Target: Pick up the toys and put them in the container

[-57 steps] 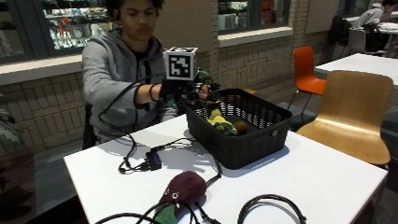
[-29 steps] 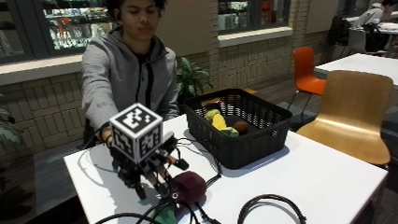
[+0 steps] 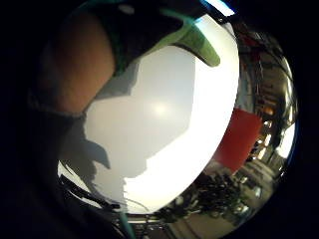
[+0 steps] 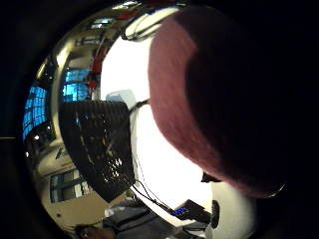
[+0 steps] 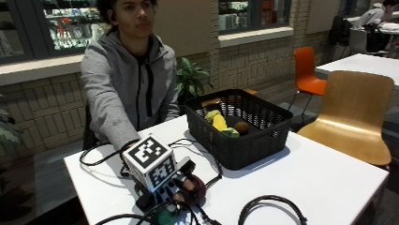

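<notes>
We see the gloved right hand (image 5: 178, 190) low at the near edge of the white table (image 5: 324, 178), lying over the dark maroon plush toy with a green part (image 5: 190, 194). The plush toy rests on the table, well apart from the black plastic mesh basket (image 5: 240, 129), which already holds some yellow and brown toys (image 5: 221, 124). In the thumb side palm view the maroon plush fills much of the picture, so it is very close to the palm. Whether the fingers are already curled around it we cannot tell, because the hand is mostly hidden.

We think several things can go wrong from here. Black cables (image 5: 271, 208) lie beside the plush toy and also run toward the basket; if one is caught together with the toy, it can be pulled along when we lift. The plush is soft and round, so a hold on only its upper part may slip. The basket wall is high, and a low carry can knock the toy against the rim.
</notes>
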A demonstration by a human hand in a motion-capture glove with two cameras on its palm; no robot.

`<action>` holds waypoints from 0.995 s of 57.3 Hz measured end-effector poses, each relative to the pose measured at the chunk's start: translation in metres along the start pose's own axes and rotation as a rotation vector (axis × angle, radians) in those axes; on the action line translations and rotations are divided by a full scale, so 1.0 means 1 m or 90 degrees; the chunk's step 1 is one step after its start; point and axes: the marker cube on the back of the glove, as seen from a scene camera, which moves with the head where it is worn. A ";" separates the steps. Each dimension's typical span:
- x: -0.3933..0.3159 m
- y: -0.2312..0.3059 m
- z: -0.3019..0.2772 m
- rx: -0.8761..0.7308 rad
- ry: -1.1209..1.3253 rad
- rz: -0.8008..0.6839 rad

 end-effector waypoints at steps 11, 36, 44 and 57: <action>-0.014 0.019 -0.023 0.108 0.061 -0.060; -0.213 0.093 -0.115 0.184 0.067 -0.344; -0.279 0.086 -0.097 0.171 0.098 -0.365; -0.322 0.075 -0.072 0.137 0.127 -0.364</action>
